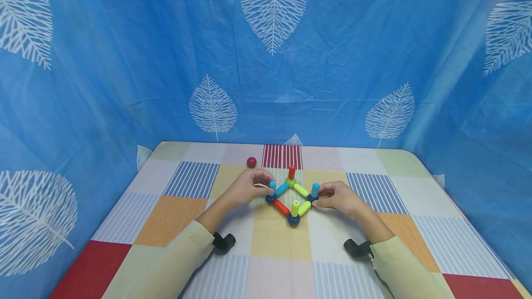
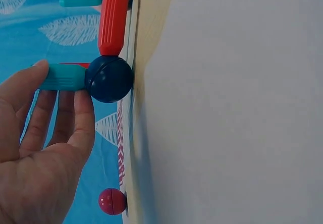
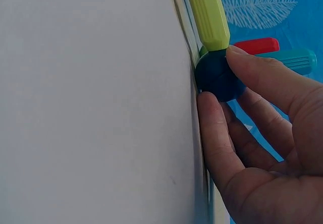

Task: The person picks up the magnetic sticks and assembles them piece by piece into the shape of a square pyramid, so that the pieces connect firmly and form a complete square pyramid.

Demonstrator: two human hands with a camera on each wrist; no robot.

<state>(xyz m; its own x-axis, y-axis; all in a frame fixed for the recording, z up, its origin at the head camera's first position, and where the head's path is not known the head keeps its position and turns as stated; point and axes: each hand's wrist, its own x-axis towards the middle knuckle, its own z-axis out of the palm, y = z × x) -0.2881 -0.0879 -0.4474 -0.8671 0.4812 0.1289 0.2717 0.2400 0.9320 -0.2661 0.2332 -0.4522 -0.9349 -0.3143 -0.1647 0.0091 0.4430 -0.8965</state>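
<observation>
A diamond of building rods and balls lies on the table, with an upright rod on each corner ball. My left hand [image 1: 249, 186] pinches the upright blue rod [image 2: 64, 76] over the left dark blue ball [image 2: 109, 79]. At the opposite corner, my right hand [image 1: 341, 198] holds the right dark blue ball [image 3: 219, 75] between thumb and fingertips, beneath another upright blue rod [image 1: 315, 190]. A red rod [image 1: 281, 206] joins the left ball to the front ball [image 1: 293, 220], which bears a yellow-green rod [image 1: 295, 208]. At the back, a red rod [image 1: 292, 172] tops a green ball [image 1: 290, 182].
A loose red ball [image 1: 251, 162] lies behind my left hand, near the table's far edge. The patchwork tablecloth [image 1: 282, 243] covers the table. Blue curtains [image 1: 324, 59] with white leaf prints hang behind and at both sides.
</observation>
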